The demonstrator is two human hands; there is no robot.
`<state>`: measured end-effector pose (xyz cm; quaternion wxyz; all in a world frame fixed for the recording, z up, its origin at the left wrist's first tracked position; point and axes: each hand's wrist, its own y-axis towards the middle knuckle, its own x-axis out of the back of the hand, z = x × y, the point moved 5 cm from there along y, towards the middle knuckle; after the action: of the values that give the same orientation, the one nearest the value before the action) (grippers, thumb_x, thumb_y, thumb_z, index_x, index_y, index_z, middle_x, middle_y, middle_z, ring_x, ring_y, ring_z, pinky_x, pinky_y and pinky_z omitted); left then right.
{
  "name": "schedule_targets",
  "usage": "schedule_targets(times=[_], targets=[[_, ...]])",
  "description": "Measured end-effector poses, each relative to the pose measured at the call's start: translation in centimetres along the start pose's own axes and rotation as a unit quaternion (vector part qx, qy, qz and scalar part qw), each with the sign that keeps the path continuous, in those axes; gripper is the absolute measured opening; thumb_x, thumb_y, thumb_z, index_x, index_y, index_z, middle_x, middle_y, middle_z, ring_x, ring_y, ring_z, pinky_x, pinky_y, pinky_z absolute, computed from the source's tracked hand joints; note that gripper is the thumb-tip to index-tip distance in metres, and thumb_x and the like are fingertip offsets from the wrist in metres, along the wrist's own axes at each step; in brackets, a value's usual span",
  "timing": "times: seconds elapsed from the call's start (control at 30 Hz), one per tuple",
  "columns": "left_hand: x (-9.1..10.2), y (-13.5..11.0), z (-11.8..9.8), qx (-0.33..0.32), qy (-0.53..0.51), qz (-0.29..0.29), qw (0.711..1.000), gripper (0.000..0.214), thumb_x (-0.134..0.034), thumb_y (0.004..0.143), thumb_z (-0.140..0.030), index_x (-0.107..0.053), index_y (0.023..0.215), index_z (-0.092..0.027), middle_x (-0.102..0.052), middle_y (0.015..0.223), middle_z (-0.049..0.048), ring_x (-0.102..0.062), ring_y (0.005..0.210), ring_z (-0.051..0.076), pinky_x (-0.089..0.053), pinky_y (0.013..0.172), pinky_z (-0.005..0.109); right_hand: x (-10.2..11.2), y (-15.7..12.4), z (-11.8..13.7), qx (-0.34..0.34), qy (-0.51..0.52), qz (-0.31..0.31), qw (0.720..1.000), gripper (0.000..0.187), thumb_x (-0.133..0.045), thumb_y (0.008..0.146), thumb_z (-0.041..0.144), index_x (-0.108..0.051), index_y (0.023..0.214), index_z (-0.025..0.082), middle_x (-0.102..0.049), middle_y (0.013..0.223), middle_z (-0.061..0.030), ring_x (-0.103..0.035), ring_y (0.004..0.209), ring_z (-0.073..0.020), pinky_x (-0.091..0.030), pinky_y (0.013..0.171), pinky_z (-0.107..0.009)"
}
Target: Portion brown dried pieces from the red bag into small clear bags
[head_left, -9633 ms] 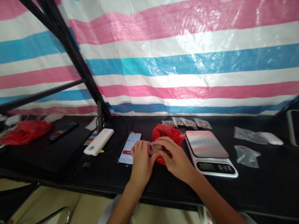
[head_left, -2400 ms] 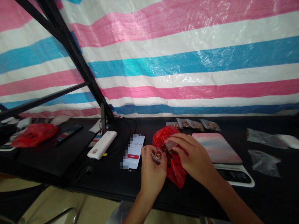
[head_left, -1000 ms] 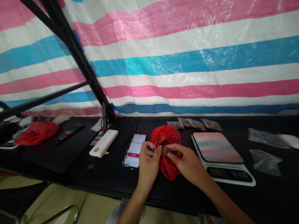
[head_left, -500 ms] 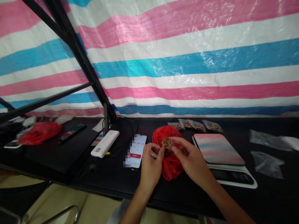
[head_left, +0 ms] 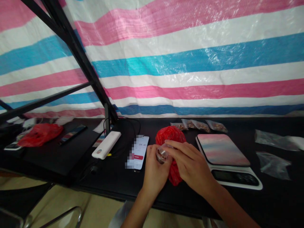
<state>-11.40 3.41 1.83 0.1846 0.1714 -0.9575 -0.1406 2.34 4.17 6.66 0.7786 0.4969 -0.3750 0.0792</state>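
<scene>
My left hand (head_left: 155,171) is closed round a small clear plastic bag (head_left: 162,155), holding its mouth up. My right hand (head_left: 191,167) curls over that bag with the fingertips pinched at its opening; what they pinch is hidden. Both hands hover just in front of a crumpled red plastic bag (head_left: 171,136) that lies on the black table (head_left: 273,196), partly covered by my right hand.
A kitchen scale (head_left: 223,155) stands to the right, several small filled clear bags (head_left: 201,126) behind it, empty clear bags (head_left: 273,161) further right. A phone (head_left: 140,151) and a white power bank (head_left: 106,145) lie to the left. Another red bag (head_left: 39,133) sits far left beneath a black frame.
My right hand has come down from the red bag with a pinch of brown bits onto the small clear bag in my left hand. The left hand stayed put.
</scene>
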Motion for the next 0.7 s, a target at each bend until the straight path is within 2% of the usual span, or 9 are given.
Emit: schedule_targets(times=[0.13, 0.23, 0.3, 0.37, 0.43, 0.53, 0.7], targets=[[0.3, 0.0, -0.2, -0.019, 0.014, -0.03, 0.999, 0.011, -0.069, 0.089, -0.022, -0.06, 0.094, -0.022, -0.055, 0.1, 0.0025, -0.058, 0.09, 0.019, -0.049, 0.083, 0.032, -0.1, -0.1, -1.7, -0.084, 0.013, -0.05, 0.995, 0.035, -0.053, 0.1, 0.015, -0.066, 0.13, 0.024, -0.07, 0.131, -0.0066, -0.067, 0.114, -0.0221, -0.053, 0.097, -0.04], [1.1, 0.1, -0.2, -0.03, 0.046, -0.089, 0.995, 0.014, -0.071, 0.087, -0.023, -0.06, 0.095, -0.022, -0.051, 0.104, 0.0037, -0.056, 0.095, 0.021, -0.049, 0.087, 0.035, -0.8, -0.3, -2.9, -0.136, 0.016, -0.025, 0.99, 0.032, -0.056, 0.099, 0.019, -0.066, 0.129, 0.023, -0.07, 0.128, -0.0086, -0.067, 0.112, -0.0253, -0.054, 0.097, -0.045], [1.6, 0.2, -0.3, -0.045, 0.072, -0.127, 0.988, 0.016, -0.071, 0.087, -0.023, -0.058, 0.096, -0.023, -0.05, 0.104, 0.0039, -0.054, 0.097, 0.022, -0.047, 0.089, 0.037, -1.1, -0.2, -3.0, -0.141, 0.023, 0.001, 0.99, 0.035, -0.058, 0.097, 0.021, -0.065, 0.131, 0.023, -0.068, 0.132, -0.01, -0.065, 0.117, -0.0278, -0.053, 0.098, -0.048], [2.1, 0.2, -0.4, -0.064, 0.08, -0.149, 0.983, 0.019, -0.07, 0.088, -0.024, -0.054, 0.098, -0.024, -0.049, 0.101, 0.0031, -0.053, 0.095, 0.022, -0.046, 0.088, 0.037, -1.0, 0.0, -2.3, -0.139, 0.049, -0.002, 0.989, 0.035, -0.06, 0.097, 0.023, -0.065, 0.131, 0.024, -0.065, 0.135, -0.0098, -0.062, 0.121, -0.0278, -0.051, 0.101, -0.048], [2.2, 0.1, -0.3, -0.075, 0.067, -0.148, 0.984, 0.021, -0.066, 0.089, -0.02, -0.049, 0.101, -0.024, -0.05, 0.099, 0.0023, -0.053, 0.093, 0.021, -0.046, 0.086, 0.036, -0.9, 0.2, -1.2, -0.132, 0.091, -0.002, 0.987, 0.029, -0.063, 0.096, 0.023, -0.067, 0.124, 0.026, -0.068, 0.127, -0.0076, -0.064, 0.117, -0.0249, -0.052, 0.1, -0.044], [2.1, -0.2, -0.1, -0.081, 0.047, -0.108, 0.99, 0.026, -0.06, 0.085, -0.01, -0.048, 0.103, -0.024, -0.053, 0.097, 0.0017, -0.056, 0.089, 0.02, -0.048, 0.082, 0.034, -1.0, 0.5, 0.7, -0.099, 0.135, 0.01, 0.986, 0.017, -0.063, 0.095, 0.019, -0.07, 0.11, 0.026, -0.074, 0.107, -0.0032, -0.069, 0.1, -0.0207, -0.054, 0.09, -0.038], [1.7, -0.5, 0.2, -0.085, 0.071, -0.06, 0.992, 0.043, -0.063, 0.081, -0.01, -0.051, 0.12, -0.025, -0.062, 0.108, 0.0051, -0.062, 0.098, 0.023, -0.05, 0.089, 0.04, -0.6, 0.4, 1.1, -0.085, 0.16, -0.055, 0.982, 0.019, -0.057, 0.097, 0.012, -0.072, 0.097, 0.025, -0.076, 0.095, -0.0006, -0.071, 0.09, -0.0165, -0.054, 0.084, -0.031]])
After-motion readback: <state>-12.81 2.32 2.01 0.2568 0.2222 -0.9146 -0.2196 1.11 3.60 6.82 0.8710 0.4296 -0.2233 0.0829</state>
